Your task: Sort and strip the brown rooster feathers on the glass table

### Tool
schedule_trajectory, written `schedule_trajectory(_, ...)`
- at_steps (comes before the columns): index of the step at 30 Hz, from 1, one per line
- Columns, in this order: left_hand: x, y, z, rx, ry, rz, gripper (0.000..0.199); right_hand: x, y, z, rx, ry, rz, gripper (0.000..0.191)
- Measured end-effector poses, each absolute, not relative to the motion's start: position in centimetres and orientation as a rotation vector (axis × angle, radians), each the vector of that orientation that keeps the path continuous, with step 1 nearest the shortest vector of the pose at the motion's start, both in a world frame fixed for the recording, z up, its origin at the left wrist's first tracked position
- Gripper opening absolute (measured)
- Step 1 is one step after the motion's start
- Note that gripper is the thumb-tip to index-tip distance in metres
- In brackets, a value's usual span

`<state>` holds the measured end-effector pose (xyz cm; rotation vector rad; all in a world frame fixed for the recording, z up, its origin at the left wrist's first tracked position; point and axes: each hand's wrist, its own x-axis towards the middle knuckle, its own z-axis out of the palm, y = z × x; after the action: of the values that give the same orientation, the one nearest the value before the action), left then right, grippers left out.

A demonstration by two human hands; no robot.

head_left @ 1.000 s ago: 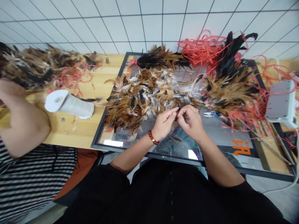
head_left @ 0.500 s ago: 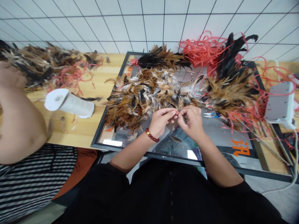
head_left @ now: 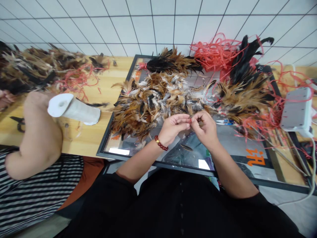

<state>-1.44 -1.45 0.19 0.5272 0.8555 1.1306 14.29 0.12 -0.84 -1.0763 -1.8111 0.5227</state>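
Farther toward the white roll at nine o'clock has come the co-worker's arm since half a second ago, and black scissors now show beside it; the person's own hands stay almost in place.

Left hand and right hand meet at the fingertips, both closed in a pinch on a small reddish bit, between them; what exactly it is, I cannot tell. For doing this finely, I would keep both pinches light, brace the fingertips against each other and spare the thin feathers.

From the hands, the feather pile spreads at ten o'clock, small snips lie at three, and one loose feather at six. Under them is a glass panel with dark frame, laid upon a wooden table. Red strips heap at one o'clock, before a tiled wall at twelve.
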Motion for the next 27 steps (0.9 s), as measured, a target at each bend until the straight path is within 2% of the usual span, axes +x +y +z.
schedule_trajectory(3, -1.60, -1.47, 0.27, 0.555, 0.881, 1.141, 0.042, 14.44, 0.25, -0.74, -1.026, -1.812, 0.579, 0.008)
schedule_trajectory(8, -2.01, -1.32, 0.65, 0.618, 0.857, 1.198, 0.032, 14.66, 0.35, -1.03, -0.969, -1.866, 0.745, 0.025)
schedule_trajectory(13, -2.14, -1.26, 0.79, 0.622, 0.835, 1.205, 0.029, 14.51, 0.31, -1.56, -1.049, -1.602, 1.084, 0.021)
schedule_trajectory(17, -2.11, -1.50, 0.69, 0.729, 0.822, 1.187, 0.029, 14.07, 0.35, -1.47, -1.041, -1.359, 1.306, 0.026)
schedule_trajectory(21, -2.02, -1.74, 0.54, 0.839, 0.854, 1.190, 0.026, 13.82, 0.46, -1.30, -1.051, -1.267, 1.356, 0.032)
schedule_trajectory(27, -1.98, -1.71, 0.34, 0.849, 0.854, 1.177, 0.027, 14.01, 0.49, -1.36, -1.007, -1.265, 1.354, 0.027)
